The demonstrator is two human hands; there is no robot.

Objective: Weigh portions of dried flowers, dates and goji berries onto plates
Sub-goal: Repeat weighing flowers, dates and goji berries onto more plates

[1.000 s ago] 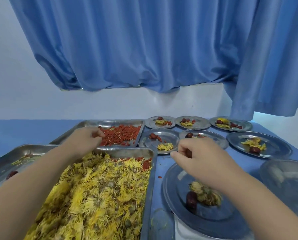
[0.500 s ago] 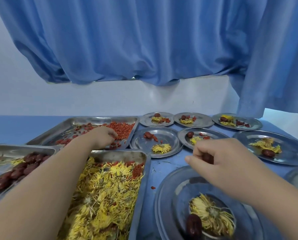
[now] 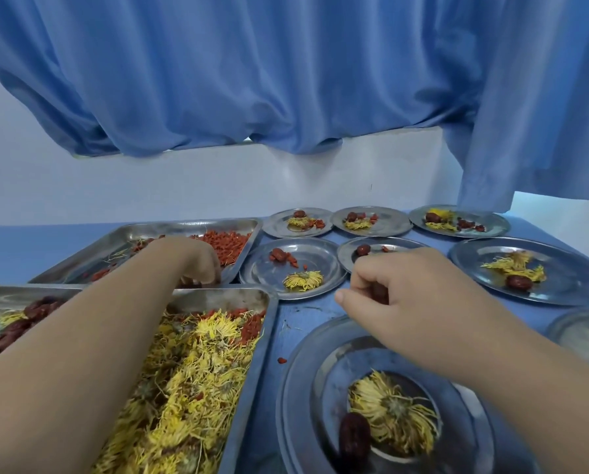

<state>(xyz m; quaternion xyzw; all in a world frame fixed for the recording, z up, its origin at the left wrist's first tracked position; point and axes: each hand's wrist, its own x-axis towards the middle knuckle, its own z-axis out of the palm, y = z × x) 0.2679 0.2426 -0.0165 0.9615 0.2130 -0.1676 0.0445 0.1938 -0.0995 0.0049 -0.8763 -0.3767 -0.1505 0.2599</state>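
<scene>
Both hands were loaded for plating: left hand [image 3: 199,265], drawn back, clutched small red goji berries [image 3: 230,243]; right hand [image 3: 402,289] pinched a dark-red wrinkled date [image 3: 379,293].

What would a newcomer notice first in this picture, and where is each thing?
The tray of yellow dried flowers at lower left stands out, under a blue curtain across the top. Behind that tray the left hand dips into the goji berry tray, while the right hand pinches a date at centre.

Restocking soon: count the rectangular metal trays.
3: the goji berry tray back left, the dried flower tray nearer, the date tray at the left edge, partly cut off. Others may lie off frame.
</scene>
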